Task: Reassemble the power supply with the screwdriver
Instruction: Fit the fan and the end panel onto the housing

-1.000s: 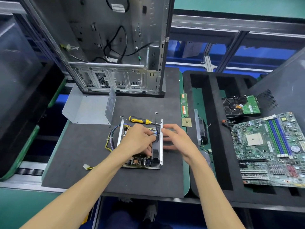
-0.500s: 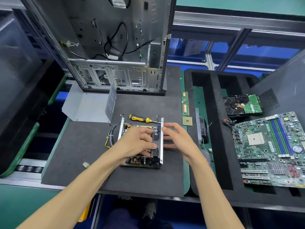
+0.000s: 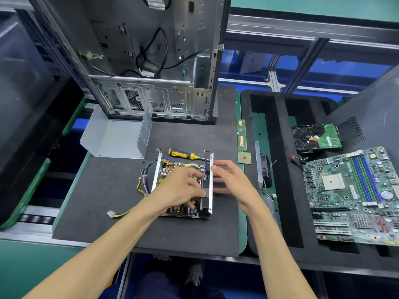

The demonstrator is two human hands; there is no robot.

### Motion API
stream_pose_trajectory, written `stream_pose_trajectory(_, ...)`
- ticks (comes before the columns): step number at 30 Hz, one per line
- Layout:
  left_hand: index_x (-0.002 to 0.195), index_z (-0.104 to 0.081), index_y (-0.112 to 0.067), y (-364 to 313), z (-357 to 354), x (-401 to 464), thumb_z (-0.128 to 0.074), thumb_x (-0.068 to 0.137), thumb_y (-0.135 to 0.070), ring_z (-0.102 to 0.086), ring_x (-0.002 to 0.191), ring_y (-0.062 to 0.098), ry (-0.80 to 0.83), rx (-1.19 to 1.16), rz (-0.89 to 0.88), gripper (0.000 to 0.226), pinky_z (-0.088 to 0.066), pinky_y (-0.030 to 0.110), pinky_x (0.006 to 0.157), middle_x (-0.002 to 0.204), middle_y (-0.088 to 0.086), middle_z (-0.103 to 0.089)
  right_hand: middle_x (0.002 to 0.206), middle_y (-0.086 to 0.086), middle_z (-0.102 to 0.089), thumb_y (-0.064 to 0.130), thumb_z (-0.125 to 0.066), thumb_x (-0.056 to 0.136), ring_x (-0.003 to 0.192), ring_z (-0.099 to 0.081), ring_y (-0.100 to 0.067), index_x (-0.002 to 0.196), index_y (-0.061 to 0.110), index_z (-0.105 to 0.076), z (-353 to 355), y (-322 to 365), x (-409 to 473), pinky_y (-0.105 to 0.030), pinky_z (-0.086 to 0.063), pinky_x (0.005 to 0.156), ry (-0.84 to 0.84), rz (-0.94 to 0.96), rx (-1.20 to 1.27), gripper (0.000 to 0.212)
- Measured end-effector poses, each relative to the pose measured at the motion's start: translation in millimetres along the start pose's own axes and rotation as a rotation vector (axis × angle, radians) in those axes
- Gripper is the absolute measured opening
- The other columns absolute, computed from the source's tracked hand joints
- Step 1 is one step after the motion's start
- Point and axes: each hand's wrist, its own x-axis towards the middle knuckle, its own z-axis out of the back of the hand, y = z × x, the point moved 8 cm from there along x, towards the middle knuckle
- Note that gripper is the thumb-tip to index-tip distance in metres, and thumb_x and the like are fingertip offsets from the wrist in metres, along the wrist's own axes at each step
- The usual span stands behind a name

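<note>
Resting on the surface (image 3: 103, 190), supply (image 3: 183, 186) looked rigid, board fragile; grip rails. Left hand (image 3: 183, 188) pinched inner parts; right hand (image 3: 231, 182) open against rail. Screwdriver (image 3: 181, 154) untouched behind.

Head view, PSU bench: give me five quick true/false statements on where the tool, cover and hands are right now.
1. The screwdriver is held in the right hand. False: it lies on the mat just beyond the open power supply, in neither hand.
2. The left hand rests over the power supply's circuit board. True.
3. The grey metal cover is already fitted on the power supply. False: it sits apart on the mat, to the far left of the unit.
4. The right hand is at the unit's right side wall. True.
5. The hard drive lies on the same mat as the power supply. False: it is over on the black foam tray to the right.
</note>
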Motion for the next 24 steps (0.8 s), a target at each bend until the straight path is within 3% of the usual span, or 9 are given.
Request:
stream_pose_trajectory(1, 0.137, -0.057, -0.011, -1.2, 0.3, 0.6, -0.078, 0.085, -0.005, -0.072, 0.077, 0.041, -0.011, 0.051, -0.012, 0.056, -0.063, 0.049, 0.066, 0.081, -0.003, -0.071, 0.113, -0.007, -0.067, 0.037, -0.066, 0.097, 0.103, -0.071, -0.013, 0.117, 0.032, -0.065, -0.4, 0.8, 0.1, -0.036, -0.063, 0.081, 0.004, 0.004, -0.014, 0.021)
stream_pose_trajectory(3, 0.138, -0.057, -0.016, -3.0, -0.1, 0.8, -0.079, 0.086, -0.011, -0.066, 0.054, 0.029, -0.022, 0.128, -0.037, 0.057, -0.057, 0.034, 0.048, 0.09, -0.004, -0.069, 0.112, -0.007, -0.068, 0.036, -0.067, 0.097, 0.104, -0.071, -0.013, 0.121, 0.031, -0.062, -1.9, 2.5, -0.9, -0.038, -0.062, 0.086, 0.027, 0.014, -0.049, 0.025)
stream_pose_trajectory(5, 0.14, -0.055, -0.016, -2.9, -1.3, 0.0, -0.077, 0.088, -0.012, -0.059, 0.046, 0.022, -0.015, 0.149, -0.053, 0.057, -0.051, 0.029, 0.043, 0.093, -0.004, -0.067, 0.116, -0.006, -0.069, 0.028, -0.072, 0.094, 0.107, -0.07, -0.013, 0.129, 0.029, -0.058, -3.6, 2.6, -3.2, -0.039, -0.06, 0.091, 0.085, 0.014, -0.068, 0.038)
stream_pose_trajectory(8, 0.144, -0.05, -0.01, -1.6, -2.2, -1.3, -0.068, 0.093, -0.005, -0.065, 0.049, 0.023, 0.06, 0.068, -0.029, 0.055, -0.058, 0.038, 0.054, 0.088, -0.002, -0.068, 0.128, -0.005, -0.062, 0.015, -0.078, 0.088, 0.112, -0.068, -0.015, 0.143, 0.029, -0.048, -5.7, 0.3, -8.5, -0.041, -0.058, 0.096, 0.206, -0.003, -0.092, 0.065)
stream_pose_trajectory(12, 0.141, -0.055, -0.009, -13.1, 5.9, 2.0, -0.053, 0.101, -0.006, -0.072, 0.057, 0.01, 0.125, 0.084, -0.018, 0.039, -0.055, 0.021, 0.05, 0.092, 0.006, -0.071, 0.131, -0.003, -0.055, 0.013, -0.08, 0.085, 0.111, -0.068, -0.016, 0.15, 0.033, -0.034, -12.2, 1.1, -12.8, -0.037, -0.06, 0.092, 0.227, -0.031, -0.221, 0.082)
stream_pose_trajectory(15, 0.115, -0.07, -0.005, -22.8, 28.6, 18.6, -0.056, 0.098, -0.002, -0.072, 0.063, 0.012, -0.078, 0.084, -0.064, 0.023, -0.056, 0.027, 0.048, 0.088, 0.007, -0.073, 0.126, -0.005, -0.055, 0.011, -0.077, 0.084, 0.105, -0.07, -0.019, 0.148, 0.028, -0.032, -16.3, 6.7, -10.6, -0.038, -0.06, 0.091, 0.19, -0.031, -0.302, 0.08)
stream_pose_trajectory(18, 0.107, -0.071, -0.016, -37.2, 53.2, 37.7, -0.056, 0.096, -0.01, -0.071, 0.064, 0.011, -0.37, 0.239, -0.165, 0.019, -0.06, 0.034, 0.064, 0.08, 0.0, -0.074, 0.126, -0.008, -0.056, 0.008, -0.078, 0.083, 0.104, -0.071, -0.026, 0.145, 0.025, -0.031, -16.9, 8.9, -7.4, -0.039, -0.061, 0.089, 0.193, -0.063, -0.329, 0.08)
stream_pose_trajectory(21, 0.117, -0.069, -0.023, -47.7, 47.6, 57.7, -0.056, 0.097, -0.022, -0.068, 0.078, 0.01, -0.374, 0.334, -0.192, 0.023, -0.054, 0.031, 0.079, 0.078, -0.008, -0.072, 0.126, -0.008, -0.054, 0.007, -0.079, 0.081, 0.105, -0.07, -0.026, 0.143, 0.027, -0.032, -15.7, 9.6, -6.3, -0.031, -0.062, 0.082, 0.193, -0.092, -0.317, 0.08)
stream_pose_trajectory(24, 0.127, -0.068, -0.02, -53.0, 34.4, 76.6, -0.054, 0.096, -0.009, -0.064, 0.085, 0.015, -0.264, 0.435, -0.189, 0.036, -0.047, 0.025, 0.082, 0.086, -0.007, -0.069, 0.126, -0.005, -0.053, 0.007, -0.08, 0.08, 0.103, -0.07, -0.023, 0.143, 0.03, -0.031, -15.6, 9.3, -6.7, -0.026, -0.062, 0.077, 0.204, -0.101, -0.317, 0.083)
